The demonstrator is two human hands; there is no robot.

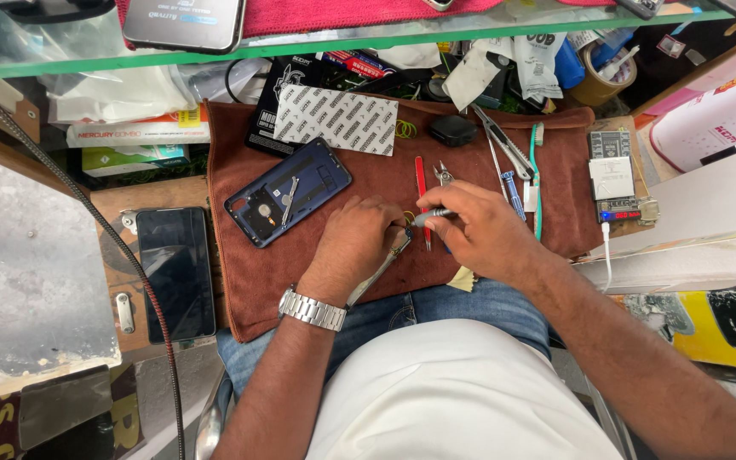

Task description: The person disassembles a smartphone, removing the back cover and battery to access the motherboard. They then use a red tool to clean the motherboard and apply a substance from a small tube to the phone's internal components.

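My left hand (356,241), with a metal watch at the wrist, presses down on a small part on the brown cloth (317,290); a thin metal strip (381,271) sticks out from under it. My right hand (479,228) grips a slim silver screwdriver (430,216) whose tip points left at the spot under my left fingers. An open blue phone body (289,202) lies face down just left of my left hand. A red-handled tool (421,183) and small pliers (444,174) lie behind my hands.
A black phone screen (175,271) lies at the left on the wooden bench. Tweezers, cutters (504,145) and a toothbrush (537,179) lie at the right of the cloth, next to a small tester board (612,175). A glass shelf (325,43) runs overhead.
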